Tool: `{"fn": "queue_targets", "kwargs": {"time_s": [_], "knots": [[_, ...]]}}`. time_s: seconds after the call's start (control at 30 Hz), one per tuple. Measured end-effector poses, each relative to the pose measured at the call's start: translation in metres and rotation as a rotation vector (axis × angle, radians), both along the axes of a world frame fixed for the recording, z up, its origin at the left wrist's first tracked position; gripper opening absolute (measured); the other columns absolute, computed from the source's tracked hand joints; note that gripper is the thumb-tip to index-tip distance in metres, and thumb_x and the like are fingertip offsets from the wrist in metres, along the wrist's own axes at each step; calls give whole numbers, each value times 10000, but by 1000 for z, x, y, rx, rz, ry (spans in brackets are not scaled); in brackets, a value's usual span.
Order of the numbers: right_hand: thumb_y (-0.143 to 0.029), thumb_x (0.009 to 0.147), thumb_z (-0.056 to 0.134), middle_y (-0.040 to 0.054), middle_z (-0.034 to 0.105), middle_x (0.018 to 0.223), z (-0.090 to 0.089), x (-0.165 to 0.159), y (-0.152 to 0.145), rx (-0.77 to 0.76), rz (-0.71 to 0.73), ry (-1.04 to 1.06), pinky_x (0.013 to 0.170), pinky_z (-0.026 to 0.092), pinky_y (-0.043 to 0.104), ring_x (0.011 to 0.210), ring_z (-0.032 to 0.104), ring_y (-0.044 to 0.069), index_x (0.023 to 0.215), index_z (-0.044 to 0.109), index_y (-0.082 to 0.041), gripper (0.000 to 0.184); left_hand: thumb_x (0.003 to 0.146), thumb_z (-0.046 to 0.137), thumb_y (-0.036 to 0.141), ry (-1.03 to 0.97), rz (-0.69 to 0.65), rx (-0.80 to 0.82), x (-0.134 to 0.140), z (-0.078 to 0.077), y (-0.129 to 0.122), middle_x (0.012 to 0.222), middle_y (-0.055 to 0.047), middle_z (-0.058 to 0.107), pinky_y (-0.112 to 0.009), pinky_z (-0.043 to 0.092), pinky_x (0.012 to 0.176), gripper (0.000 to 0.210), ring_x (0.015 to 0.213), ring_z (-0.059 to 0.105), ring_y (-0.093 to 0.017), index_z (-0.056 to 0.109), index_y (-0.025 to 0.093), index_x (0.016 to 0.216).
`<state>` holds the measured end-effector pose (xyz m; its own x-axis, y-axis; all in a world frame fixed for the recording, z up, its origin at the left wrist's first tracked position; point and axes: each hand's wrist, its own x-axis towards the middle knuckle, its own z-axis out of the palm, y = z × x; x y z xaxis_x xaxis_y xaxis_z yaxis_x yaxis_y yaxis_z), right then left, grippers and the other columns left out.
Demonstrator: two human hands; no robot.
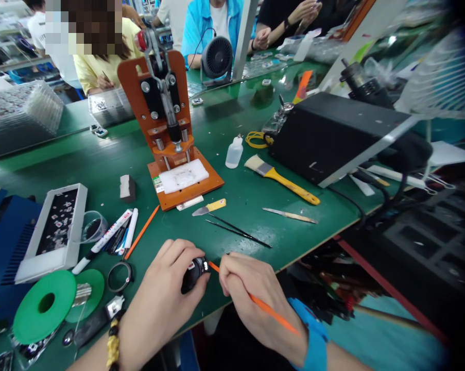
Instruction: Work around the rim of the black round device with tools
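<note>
Near the front edge of the green table, my left hand [174, 283] is closed around a small black rounded part [193, 275] that has a shiny metal bit and a small white-and-red spot. What kind of part it is, I cannot make out. Closed around a thin orange stick [273, 312], my right hand [251, 288] brings its tip up to the side of the black part; whether they touch is unclear. Just beyond both hands lie black tweezers [240, 232] and a small yellow-handled knife [211, 207].
An orange hand press [170, 134] stands ahead. A small bottle [234, 152], a yellow-handled brush [282, 180] and a black box [332, 134] are to the right. Leftward are a parts tray [81, 206], pens [110, 234] and a green solder spool [42, 306]. Other people sit across the table.
</note>
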<state>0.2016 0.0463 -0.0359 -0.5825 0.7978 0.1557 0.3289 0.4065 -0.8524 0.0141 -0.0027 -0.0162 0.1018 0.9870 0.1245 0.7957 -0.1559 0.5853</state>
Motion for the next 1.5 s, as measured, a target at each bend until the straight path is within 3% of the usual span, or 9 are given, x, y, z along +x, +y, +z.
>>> {"fn": "queue_targets", "kwargs": {"time_s": [0.9,1.5], "knots": [[-84,956,328,-38,451,660,0,-2,2,56,6,-16,612,285,301,630,454,139,718,402,-214,281,928,662,98,0,-6,2,0,0,0,1094,-23,660,-392,529,866,212,986,597,-231,628,232,1089],[-82,959,321,-30,450,664,-1,1,0,14,20,-11,604,286,306,626,458,140,712,408,-212,293,923,664,89,-4,0,-2,0,0,-2,1092,-22,658,-387,539,867,231,978,601,-227,623,237,1096]]}}
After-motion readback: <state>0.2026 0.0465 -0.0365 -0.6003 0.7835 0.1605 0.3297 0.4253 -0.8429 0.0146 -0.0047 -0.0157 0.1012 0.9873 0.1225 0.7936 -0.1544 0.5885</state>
